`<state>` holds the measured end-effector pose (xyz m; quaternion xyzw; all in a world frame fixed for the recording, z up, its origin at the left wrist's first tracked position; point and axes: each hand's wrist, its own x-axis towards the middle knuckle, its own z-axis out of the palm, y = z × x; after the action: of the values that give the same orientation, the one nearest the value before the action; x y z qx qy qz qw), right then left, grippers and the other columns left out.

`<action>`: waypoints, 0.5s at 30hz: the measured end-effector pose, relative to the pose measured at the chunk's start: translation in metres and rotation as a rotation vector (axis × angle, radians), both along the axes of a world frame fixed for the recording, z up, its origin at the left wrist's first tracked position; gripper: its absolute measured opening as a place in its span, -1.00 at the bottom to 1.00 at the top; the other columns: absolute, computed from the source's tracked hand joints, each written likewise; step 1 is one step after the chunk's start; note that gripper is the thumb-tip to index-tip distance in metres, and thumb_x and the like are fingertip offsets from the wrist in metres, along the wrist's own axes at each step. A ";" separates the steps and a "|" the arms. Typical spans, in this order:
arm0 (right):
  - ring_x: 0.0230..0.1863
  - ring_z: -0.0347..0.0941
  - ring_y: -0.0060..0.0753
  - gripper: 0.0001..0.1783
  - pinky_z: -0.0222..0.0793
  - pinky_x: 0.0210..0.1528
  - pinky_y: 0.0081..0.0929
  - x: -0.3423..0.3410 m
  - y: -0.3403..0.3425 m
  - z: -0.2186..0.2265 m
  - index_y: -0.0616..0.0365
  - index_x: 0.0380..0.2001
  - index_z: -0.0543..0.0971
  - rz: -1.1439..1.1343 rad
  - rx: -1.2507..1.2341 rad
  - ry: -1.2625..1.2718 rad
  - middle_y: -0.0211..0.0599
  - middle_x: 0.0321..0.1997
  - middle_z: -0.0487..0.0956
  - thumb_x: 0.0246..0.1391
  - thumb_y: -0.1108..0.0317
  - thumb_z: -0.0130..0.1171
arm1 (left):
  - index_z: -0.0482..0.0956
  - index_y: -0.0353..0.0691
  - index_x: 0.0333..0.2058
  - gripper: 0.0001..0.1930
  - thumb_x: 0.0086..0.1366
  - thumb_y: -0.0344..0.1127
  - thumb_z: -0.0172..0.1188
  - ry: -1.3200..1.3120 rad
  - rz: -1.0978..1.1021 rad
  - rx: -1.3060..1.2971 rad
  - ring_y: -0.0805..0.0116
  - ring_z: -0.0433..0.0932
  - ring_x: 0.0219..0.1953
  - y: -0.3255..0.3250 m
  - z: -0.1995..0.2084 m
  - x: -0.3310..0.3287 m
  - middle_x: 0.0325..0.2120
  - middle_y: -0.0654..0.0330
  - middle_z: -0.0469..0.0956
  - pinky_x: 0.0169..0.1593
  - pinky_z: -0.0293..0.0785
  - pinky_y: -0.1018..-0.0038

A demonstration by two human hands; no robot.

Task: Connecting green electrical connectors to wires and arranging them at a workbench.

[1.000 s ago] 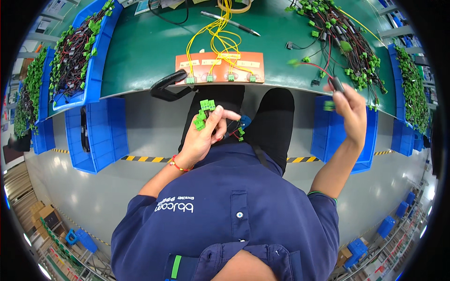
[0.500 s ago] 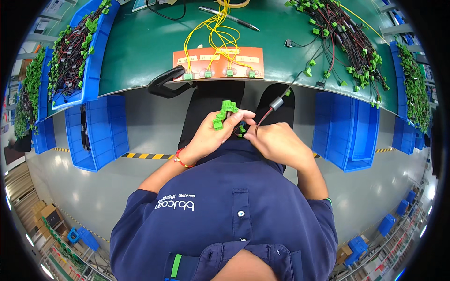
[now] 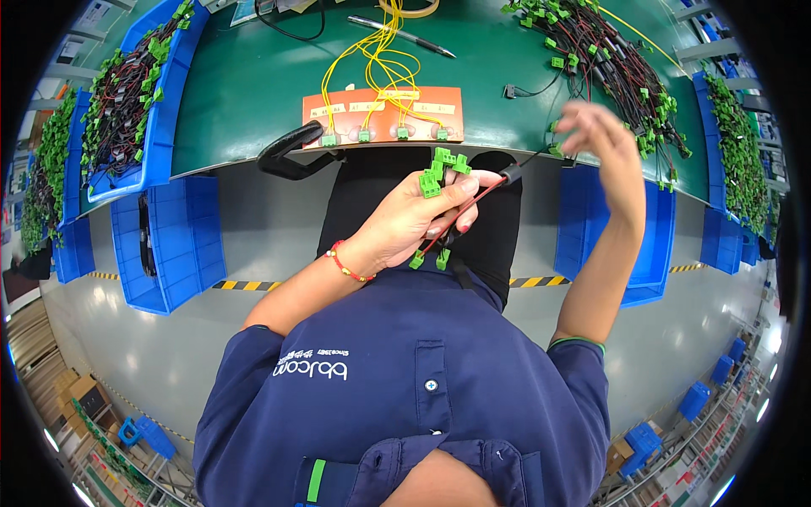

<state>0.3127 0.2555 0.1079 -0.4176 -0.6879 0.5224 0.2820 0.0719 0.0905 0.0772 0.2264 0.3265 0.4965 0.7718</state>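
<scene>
My left hand (image 3: 425,211) is closed around several wire cables, with green terminal connectors (image 3: 443,169) sticking up past its fingers. More green connectors (image 3: 430,258) dangle below that hand. From its fingertips a red-and-black cable (image 3: 481,196) runs up to a dark cylindrical sleeve (image 3: 512,174), and a thin black lead goes on toward the table's edge. Blurred by motion, my right hand (image 3: 610,156) is raised over the front edge at the right, fingers apart, next to a green connector (image 3: 555,150). Nothing shows in its fingers.
On the green table (image 3: 245,93) lie a pile of cables (image 3: 617,68), a pen (image 3: 401,36) and an orange board (image 3: 384,118) with yellow wires (image 3: 372,63). A black clamp-like handle (image 3: 287,152) juts over the edge. Blue bins (image 3: 165,245) flank my legs.
My right hand has left the left hand and moved up and right to the table edge. My left hand has shifted slightly right, and the sleeve now hangs beside its fingertips.
</scene>
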 end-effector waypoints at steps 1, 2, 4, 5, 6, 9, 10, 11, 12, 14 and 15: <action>-0.34 0.52 -0.58 -0.64 0.43 -0.22 -0.58 0.000 0.019 -0.001 0.28 -0.01 0.56 -0.095 0.062 -0.011 -0.28 -0.20 0.63 0.33 0.22 0.02 | 0.48 -0.44 0.08 -0.62 0.46 -0.24 0.06 0.001 0.004 0.002 0.69 0.24 -0.56 -0.002 -0.001 0.001 -0.61 0.34 0.34 -0.43 0.16 0.71; -0.36 0.51 -0.60 -0.63 0.43 -0.28 -0.61 0.006 0.038 -0.001 0.25 -0.02 0.57 -0.214 0.122 -0.033 -0.30 -0.21 0.63 0.31 0.19 0.05 | 0.50 -0.39 0.08 -0.62 0.45 -0.21 0.07 0.010 -0.029 0.009 0.71 0.20 -0.60 0.001 -0.003 0.004 -0.59 0.34 0.39 -0.45 0.16 0.71; -0.42 0.50 -0.61 -0.58 0.40 -0.40 -0.65 0.010 0.086 -0.014 0.26 -0.04 0.58 -0.351 0.275 -0.181 -0.28 -0.21 0.64 0.25 0.12 0.13 | 0.52 -0.33 0.08 -0.62 0.45 -0.18 0.09 0.037 -0.034 0.012 0.73 0.16 -0.63 0.000 -0.004 0.006 -0.57 0.34 0.44 -0.47 0.15 0.71; -0.41 0.52 -0.60 -0.52 0.42 -0.36 -0.61 0.007 0.105 -0.017 0.30 -0.07 0.58 -0.408 0.329 -0.278 -0.26 -0.24 0.66 0.22 0.05 0.16 | 0.52 -0.33 0.08 -0.62 0.44 -0.19 0.09 0.050 -0.027 0.015 0.74 0.17 -0.63 -0.002 -0.003 0.005 -0.57 0.34 0.44 -0.47 0.15 0.72; -0.36 0.59 -0.43 -0.47 0.47 -0.28 -0.45 0.007 0.126 -0.020 0.22 -0.06 0.60 -0.462 0.407 -0.466 -0.18 -0.25 0.68 0.16 -0.04 0.18 | 0.52 -0.33 0.08 -0.62 0.44 -0.19 0.10 0.063 -0.022 0.020 0.74 0.17 -0.63 -0.003 -0.002 0.005 -0.57 0.34 0.44 -0.47 0.15 0.72; -0.28 0.63 -0.21 -0.52 0.47 -0.16 -0.31 0.003 0.170 -0.031 0.11 -0.12 0.65 -0.510 0.614 -0.840 -0.11 -0.27 0.68 0.11 -0.06 0.18 | 0.52 -0.33 0.09 -0.62 0.43 -0.19 0.12 0.062 0.016 0.036 0.74 0.17 -0.63 -0.007 -0.005 0.004 -0.57 0.35 0.45 -0.48 0.14 0.71; -0.28 0.63 -0.21 -0.52 0.47 -0.16 -0.31 0.005 0.183 -0.030 0.11 -0.12 0.65 -0.506 0.620 -0.835 -0.11 -0.27 0.68 0.11 -0.06 0.18 | 0.52 -0.33 0.09 -0.62 0.43 -0.19 0.12 0.063 0.023 0.041 0.74 0.17 -0.63 -0.008 -0.002 0.002 -0.57 0.35 0.45 -0.48 0.14 0.71; -0.24 0.63 -0.15 -0.56 0.46 -0.12 -0.27 0.007 0.195 -0.030 0.06 -0.17 0.68 -0.475 0.552 -0.828 -0.08 -0.26 0.68 0.09 -0.05 0.17 | 0.49 -0.35 0.11 -0.62 0.43 -0.23 0.10 0.071 0.016 0.031 0.75 0.19 -0.60 -0.008 0.001 -0.001 -0.54 0.35 0.46 -0.49 0.13 0.72; -0.19 0.64 -0.08 -0.60 0.45 -0.09 -0.24 0.012 0.206 -0.028 0.02 -0.23 0.70 -0.451 0.484 -0.826 -0.06 -0.26 0.68 0.08 -0.03 0.16 | 0.47 -0.36 0.14 -0.61 0.44 -0.27 0.09 0.075 0.002 0.025 0.75 0.20 -0.57 -0.008 0.004 -0.002 -0.51 0.34 0.48 -0.50 0.12 0.73; -0.48 0.48 -0.38 -0.70 0.33 -0.37 -0.41 0.009 0.212 -0.026 0.17 -0.43 0.65 -0.487 0.356 -0.314 -0.32 -0.52 0.58 0.06 0.12 0.23 | 0.47 -0.35 0.14 -0.61 0.43 -0.27 0.10 0.098 0.022 0.028 0.75 0.20 -0.57 -0.010 0.000 -0.004 -0.48 0.34 0.51 -0.50 0.12 0.73; -0.57 0.37 -0.52 -0.72 0.24 -0.46 -0.49 0.009 0.209 -0.016 0.19 -0.48 0.63 -0.478 0.165 -0.030 -0.44 -0.59 0.51 0.06 0.17 0.26 | 0.47 -0.34 0.15 -0.60 0.42 -0.27 0.11 0.119 0.031 0.035 0.75 0.19 -0.58 -0.009 -0.003 -0.004 -0.45 0.34 0.54 -0.51 0.12 0.73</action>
<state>0.3215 0.4649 0.0923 -0.5515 -0.6141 0.3766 0.4206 0.0676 0.0811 0.0747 0.2637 0.3668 0.4996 0.7391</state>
